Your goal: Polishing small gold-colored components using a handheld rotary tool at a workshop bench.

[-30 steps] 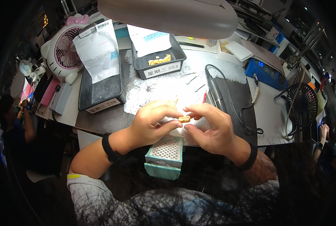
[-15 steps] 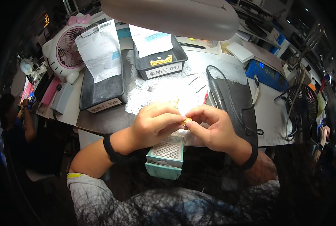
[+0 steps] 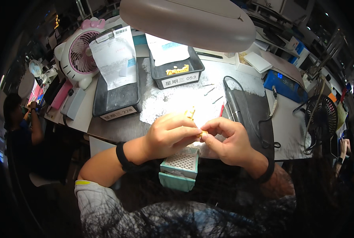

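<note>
My left hand (image 3: 170, 134) and my right hand (image 3: 231, 142) meet over the desk's near edge. Both are closed, their thumbs and forefingers pinching one small yellow piece (image 3: 204, 134) that the fingertips partly cover. Just beyond the left fingers lies another yellow piece (image 3: 190, 111), toothed and looking like part of a dental model, partly hidden by the hand. To the right of it are a red pencil-like stick (image 3: 222, 109) and a dark rotary handpiece (image 3: 233, 105) with a cord. Below my hands a teal box with a perforated white top (image 3: 181, 162) juts from the desk edge.
A black tray (image 3: 183, 80) holds a yellow arch-shaped piece (image 3: 177, 70) and a paper. Another black tray (image 3: 115, 101) carries a clipped sheet (image 3: 113, 59). A lamp (image 3: 189, 23) hangs overhead. Thin burs, a blue control unit (image 3: 285, 86) and two fans stand around; another person sits far left.
The whole view has shifted a little, so the desk and trays sit farther right and lower. Both hands keep their pinch on the small yellow piece, with little change of finger pose.
</note>
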